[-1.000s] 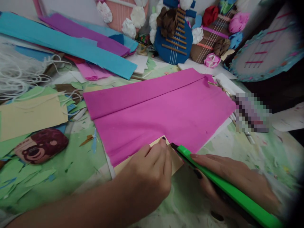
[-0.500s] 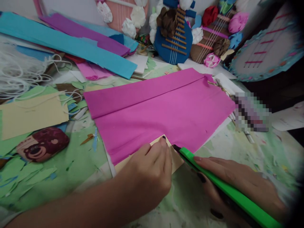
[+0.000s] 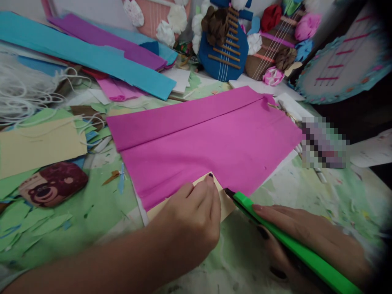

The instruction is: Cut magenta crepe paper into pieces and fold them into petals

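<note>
Though under left hand (image 3: 192, 220), cream card (image 3: 228, 206)

L hand (image 3: 191, 220) is lowered w/ fingers bunched, tips pointed fwd; forearm is angled in from lower L. R hand (image 3: 306, 237) is held apart, fingers curled, thumb extended.

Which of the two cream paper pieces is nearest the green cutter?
The cream piece under the left hand; the tip of the green cutter is at its right edge. The other piece lies far left, by the bear-print case.
</note>
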Demonstrator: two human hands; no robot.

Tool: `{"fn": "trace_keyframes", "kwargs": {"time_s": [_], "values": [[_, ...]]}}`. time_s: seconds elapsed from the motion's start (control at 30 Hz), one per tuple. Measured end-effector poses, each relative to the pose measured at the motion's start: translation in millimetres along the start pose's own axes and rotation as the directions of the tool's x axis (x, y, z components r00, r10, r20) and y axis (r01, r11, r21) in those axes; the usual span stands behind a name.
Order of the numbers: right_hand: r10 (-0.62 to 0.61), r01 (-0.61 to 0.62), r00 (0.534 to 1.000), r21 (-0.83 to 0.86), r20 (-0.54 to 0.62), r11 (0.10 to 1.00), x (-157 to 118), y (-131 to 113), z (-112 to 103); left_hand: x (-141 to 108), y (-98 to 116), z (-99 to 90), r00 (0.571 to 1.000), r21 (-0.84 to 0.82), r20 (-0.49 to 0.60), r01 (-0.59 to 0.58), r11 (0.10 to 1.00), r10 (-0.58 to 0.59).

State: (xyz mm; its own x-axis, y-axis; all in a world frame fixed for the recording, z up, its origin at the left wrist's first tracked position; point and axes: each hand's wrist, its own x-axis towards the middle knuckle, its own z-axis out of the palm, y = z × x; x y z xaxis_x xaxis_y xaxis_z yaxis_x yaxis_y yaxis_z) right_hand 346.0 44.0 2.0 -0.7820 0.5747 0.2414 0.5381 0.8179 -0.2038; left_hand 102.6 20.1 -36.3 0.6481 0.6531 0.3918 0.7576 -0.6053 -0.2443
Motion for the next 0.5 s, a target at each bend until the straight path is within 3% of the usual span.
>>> {"fn": "trace_keyframes", "kwargs": {"time_s": [0.37, 0.5], "values": [[0.034, -0.035, 0.999, -0.02, -0.021, 0.999, -0.9, -2.6, -1.1, -0.8, 0.5, 1.3, 1.0, -0.02, -0.012, 0.007, 1.0, -0.007], [-0.014, 0.013, 0.999, 0.032, 0.031, 0.999, -5.7, 2.2, -1.9, 0.0, 0.2, 1.4, 1.0, -0.022, -0.005, 0.012, 1.0, -0.012]]}}
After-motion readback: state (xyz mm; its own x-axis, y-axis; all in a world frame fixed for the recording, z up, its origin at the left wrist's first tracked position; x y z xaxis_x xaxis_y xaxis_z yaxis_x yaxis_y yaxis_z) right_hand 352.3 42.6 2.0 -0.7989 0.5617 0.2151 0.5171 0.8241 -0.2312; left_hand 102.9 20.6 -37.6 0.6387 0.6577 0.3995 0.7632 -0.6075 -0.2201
